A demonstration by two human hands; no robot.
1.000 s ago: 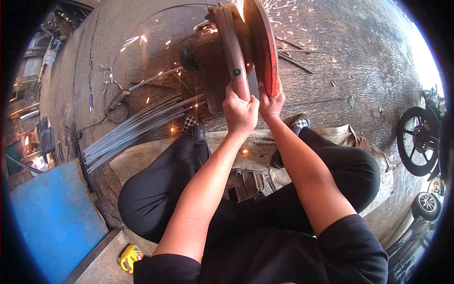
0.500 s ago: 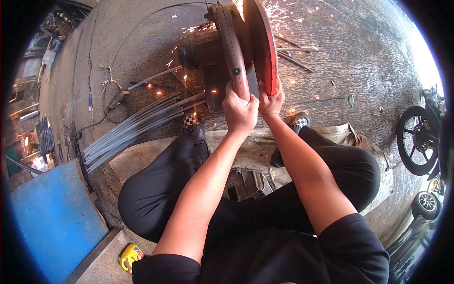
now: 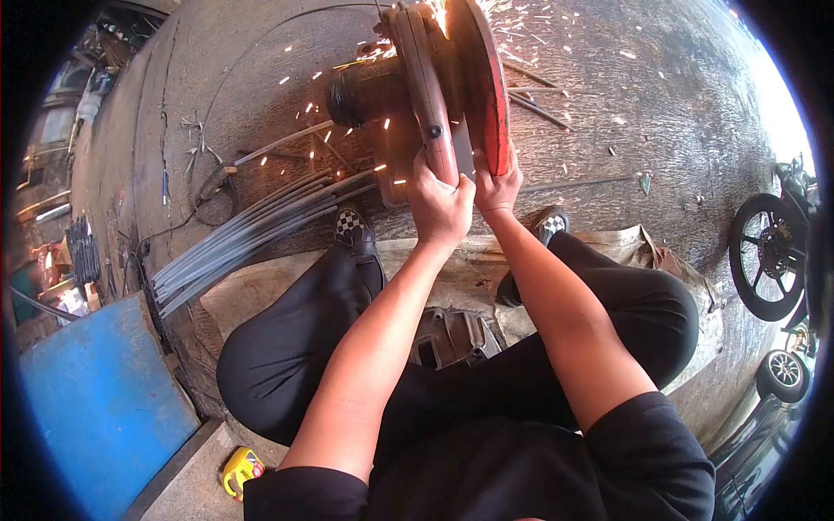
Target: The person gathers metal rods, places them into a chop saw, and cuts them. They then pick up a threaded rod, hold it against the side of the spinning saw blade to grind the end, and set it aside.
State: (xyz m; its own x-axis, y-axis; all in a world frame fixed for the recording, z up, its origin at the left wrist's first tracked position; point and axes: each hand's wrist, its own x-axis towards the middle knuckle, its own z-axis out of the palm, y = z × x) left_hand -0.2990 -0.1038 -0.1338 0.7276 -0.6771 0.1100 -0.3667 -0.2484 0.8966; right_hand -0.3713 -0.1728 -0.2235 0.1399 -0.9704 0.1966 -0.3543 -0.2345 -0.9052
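A worn cut-off saw (image 3: 432,104) stands before me at the top of the view, with sparks flying from its upper part. My left hand (image 3: 441,204) is wrapped round the saw's brown handle, thumb on the right side. Close beside it, my right hand (image 3: 499,184) grips the lower end of the red-edged blade guard (image 3: 499,130), its fingers partly hidden behind it. The dark motor housing (image 3: 352,97) juts out to the left. Where the disc meets the workpiece is hidden by the saw head and glare.
A bundle of grey metal rods (image 3: 252,230) lies left of the saw, by my shoe. Short rods (image 3: 539,108) lie to its right. A blue panel (image 3: 104,408), a yellow bottle (image 3: 241,473) and a motorcycle wheel (image 3: 769,258) are farther out. A cloth (image 3: 608,247) lies beneath my legs.
Both hands keep the same hold and the saw stays nearly in place. The sparks have shifted, with more of them scattered around the motor housing and to the right.
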